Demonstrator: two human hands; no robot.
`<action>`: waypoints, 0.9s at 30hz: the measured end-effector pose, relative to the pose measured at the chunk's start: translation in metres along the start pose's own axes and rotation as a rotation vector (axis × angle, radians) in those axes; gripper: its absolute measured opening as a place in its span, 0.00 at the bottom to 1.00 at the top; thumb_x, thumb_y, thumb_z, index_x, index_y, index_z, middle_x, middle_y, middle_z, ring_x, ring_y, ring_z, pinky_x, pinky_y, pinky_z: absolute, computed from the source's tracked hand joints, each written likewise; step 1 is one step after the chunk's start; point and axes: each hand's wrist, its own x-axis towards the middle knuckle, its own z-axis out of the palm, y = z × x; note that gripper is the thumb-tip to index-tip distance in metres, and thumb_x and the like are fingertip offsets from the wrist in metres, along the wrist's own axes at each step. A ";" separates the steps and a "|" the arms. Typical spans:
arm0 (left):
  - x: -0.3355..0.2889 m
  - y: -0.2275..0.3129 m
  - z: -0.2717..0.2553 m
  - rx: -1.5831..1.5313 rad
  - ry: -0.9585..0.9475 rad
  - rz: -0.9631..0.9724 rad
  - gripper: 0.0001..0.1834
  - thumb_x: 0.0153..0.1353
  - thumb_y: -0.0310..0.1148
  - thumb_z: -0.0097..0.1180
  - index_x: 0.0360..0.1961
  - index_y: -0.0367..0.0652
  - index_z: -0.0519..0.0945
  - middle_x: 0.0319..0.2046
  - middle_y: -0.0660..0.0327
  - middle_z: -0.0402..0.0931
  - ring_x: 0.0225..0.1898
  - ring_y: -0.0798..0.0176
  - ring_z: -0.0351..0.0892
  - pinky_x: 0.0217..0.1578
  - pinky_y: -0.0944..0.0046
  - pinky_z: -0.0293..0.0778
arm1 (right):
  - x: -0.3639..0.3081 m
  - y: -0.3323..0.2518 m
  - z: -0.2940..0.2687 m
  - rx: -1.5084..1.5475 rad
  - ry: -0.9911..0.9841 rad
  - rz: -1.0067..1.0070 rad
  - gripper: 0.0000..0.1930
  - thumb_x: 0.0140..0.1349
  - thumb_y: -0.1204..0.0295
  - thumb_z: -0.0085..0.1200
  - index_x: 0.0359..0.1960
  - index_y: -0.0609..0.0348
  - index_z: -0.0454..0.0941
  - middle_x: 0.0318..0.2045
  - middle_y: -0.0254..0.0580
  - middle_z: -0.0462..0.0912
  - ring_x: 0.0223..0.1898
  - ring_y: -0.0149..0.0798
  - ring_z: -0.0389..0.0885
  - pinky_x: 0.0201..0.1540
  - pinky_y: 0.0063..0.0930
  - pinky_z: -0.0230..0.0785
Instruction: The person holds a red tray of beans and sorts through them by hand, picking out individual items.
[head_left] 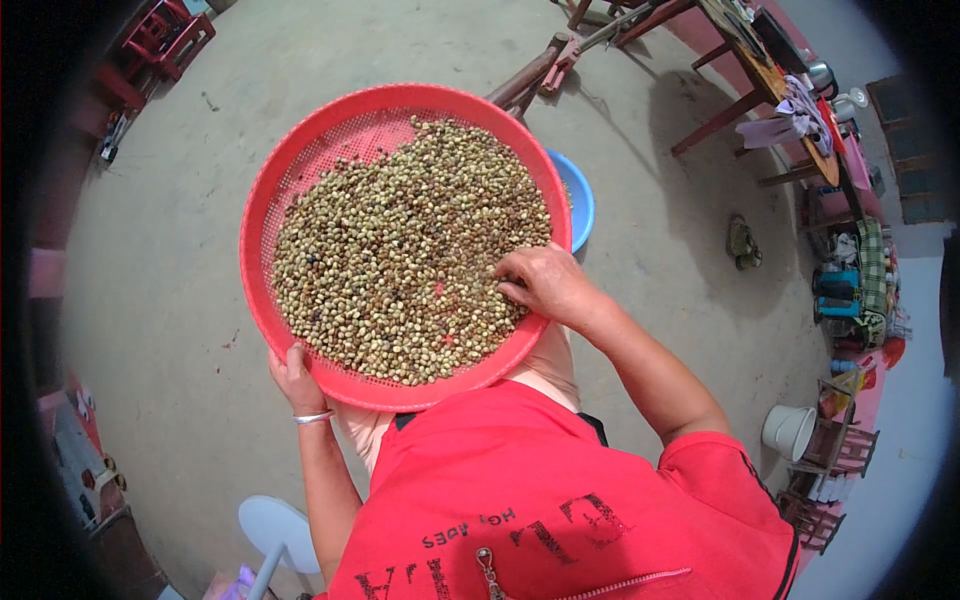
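1. Two hands are busy with one round red tray, its wall full of small holes, which sits over the person's lap, well above the floor.
2. The beans, small and mostly pale green to brown, lie inside the tray in a broad layer covering most of its base; bare mesh shows mainly at the upper left.
3. The left hand steadies the tray at its lower-left rim, thumb over the edge; its other fingers are mostly hidden beneath.
4. The right hand reaches over the right rim, its fingers bent close together with the tips down at the beans. Whether they pinch a bean I cannot tell.
5. As for what is done: near the right hand the layer thins and red patches peep through, so perhaps this part has been worked over.
6. As for what is left: dark beans are scattered among the pale ones across the layer, and no separate heap shows in the tray, so I judge much of the picking-through undone.
7. A blue basin stands beyond the tray's right edge, partly covered by it; something small seems to lie inside, but too little shows to count as progress.
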 end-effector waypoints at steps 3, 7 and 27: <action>0.001 -0.003 -0.003 0.000 -0.020 0.016 0.23 0.60 0.27 0.48 0.56 0.29 0.73 0.50 0.54 0.77 0.48 0.60 0.77 0.52 0.62 0.72 | 0.002 -0.005 -0.001 -0.020 -0.024 0.048 0.08 0.56 0.70 0.64 0.36 0.57 0.81 0.32 0.43 0.84 0.38 0.48 0.83 0.41 0.44 0.73; 0.002 -0.004 -0.003 -0.017 -0.037 0.015 0.22 0.60 0.27 0.47 0.56 0.29 0.73 0.50 0.53 0.77 0.48 0.59 0.77 0.52 0.62 0.72 | 0.002 -0.005 -0.001 -0.012 -0.057 0.082 0.07 0.56 0.70 0.63 0.35 0.56 0.81 0.32 0.42 0.84 0.38 0.48 0.83 0.41 0.44 0.73; 0.004 -0.010 -0.006 -0.002 -0.019 0.016 0.21 0.60 0.27 0.49 0.55 0.29 0.73 0.49 0.53 0.78 0.47 0.60 0.78 0.50 0.62 0.73 | -0.014 -0.007 -0.008 -0.096 -0.094 0.042 0.09 0.54 0.67 0.64 0.36 0.55 0.82 0.33 0.42 0.84 0.40 0.47 0.83 0.44 0.43 0.72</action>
